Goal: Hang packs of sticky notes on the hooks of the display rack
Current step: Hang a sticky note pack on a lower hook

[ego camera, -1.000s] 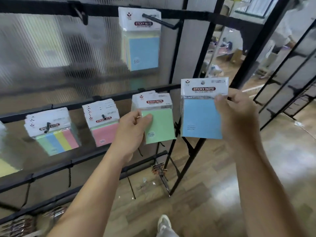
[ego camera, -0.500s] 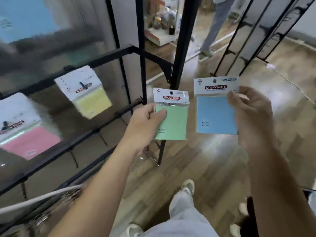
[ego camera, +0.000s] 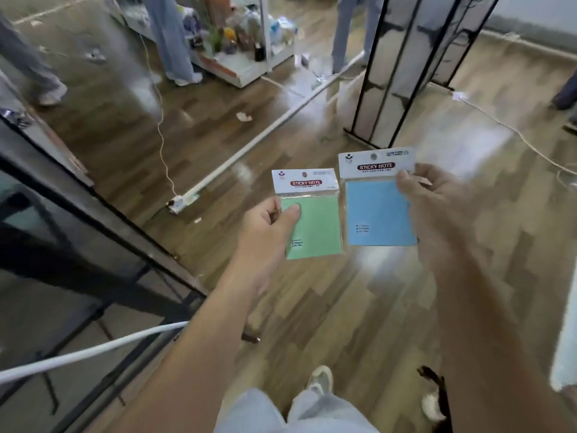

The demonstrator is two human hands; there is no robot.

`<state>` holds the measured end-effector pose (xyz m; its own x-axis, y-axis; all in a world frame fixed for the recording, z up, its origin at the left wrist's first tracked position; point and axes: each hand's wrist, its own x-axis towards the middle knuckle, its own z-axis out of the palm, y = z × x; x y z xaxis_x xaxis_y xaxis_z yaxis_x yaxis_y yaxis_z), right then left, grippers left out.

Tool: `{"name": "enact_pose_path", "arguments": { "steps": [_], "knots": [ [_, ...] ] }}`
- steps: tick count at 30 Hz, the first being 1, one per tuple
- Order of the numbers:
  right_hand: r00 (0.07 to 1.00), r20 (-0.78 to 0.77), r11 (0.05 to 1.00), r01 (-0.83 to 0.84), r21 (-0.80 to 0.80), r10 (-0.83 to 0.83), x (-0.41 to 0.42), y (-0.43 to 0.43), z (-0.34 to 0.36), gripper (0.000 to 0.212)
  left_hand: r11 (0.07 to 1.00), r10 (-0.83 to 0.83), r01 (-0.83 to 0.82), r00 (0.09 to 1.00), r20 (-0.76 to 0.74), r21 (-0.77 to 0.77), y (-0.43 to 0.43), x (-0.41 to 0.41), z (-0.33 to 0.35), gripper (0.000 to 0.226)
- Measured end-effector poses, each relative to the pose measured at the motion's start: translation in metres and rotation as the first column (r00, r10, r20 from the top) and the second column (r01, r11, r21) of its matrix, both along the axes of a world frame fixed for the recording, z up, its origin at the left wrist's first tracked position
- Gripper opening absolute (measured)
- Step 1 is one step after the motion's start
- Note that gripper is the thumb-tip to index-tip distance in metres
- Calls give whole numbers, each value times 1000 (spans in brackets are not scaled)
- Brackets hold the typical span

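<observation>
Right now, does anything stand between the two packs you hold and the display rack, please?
Nothing visible does. The left hand pinches the green pack and the right hand the blue pack over the floor; the rack lies to the left, its hooks out of view.

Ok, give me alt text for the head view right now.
Sticky-note packs held over a wooden floor: the left hand pinches a green pack, the right hand a blue pack. A black display rack stands at the left edge.
</observation>
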<state>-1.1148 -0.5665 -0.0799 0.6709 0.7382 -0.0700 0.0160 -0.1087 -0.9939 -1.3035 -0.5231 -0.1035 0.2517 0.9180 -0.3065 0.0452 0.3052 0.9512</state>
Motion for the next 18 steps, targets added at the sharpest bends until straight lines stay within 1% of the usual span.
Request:
{"name": "enact_pose_path", "arguments": {
  "steps": [2,4,9,15,18],
  "knots": [
    [1000,-13,1000,-11,-5,11,22,17,0,17,1000,-15,15,1000,2,25,23,23,0,16],
    [1000,-15,1000,9,-15,-9,50,33,-3,14,999,-34,33,999,38,28,49,51,-2,16],
    [987,6,986,161,-53,-161,130,70,-20,12,995,-100,97,991,84,33,122,132,-14,16],
    [965,53,962,260,-88,-256,225,143,-14,22,983,-184,184,968,168,17,230,242,-14,16],
    [955,49,953,297,-62,-294,270,178,0,25,976,-218,215,959,183,35,285,295,-6,16]
  ]
}}
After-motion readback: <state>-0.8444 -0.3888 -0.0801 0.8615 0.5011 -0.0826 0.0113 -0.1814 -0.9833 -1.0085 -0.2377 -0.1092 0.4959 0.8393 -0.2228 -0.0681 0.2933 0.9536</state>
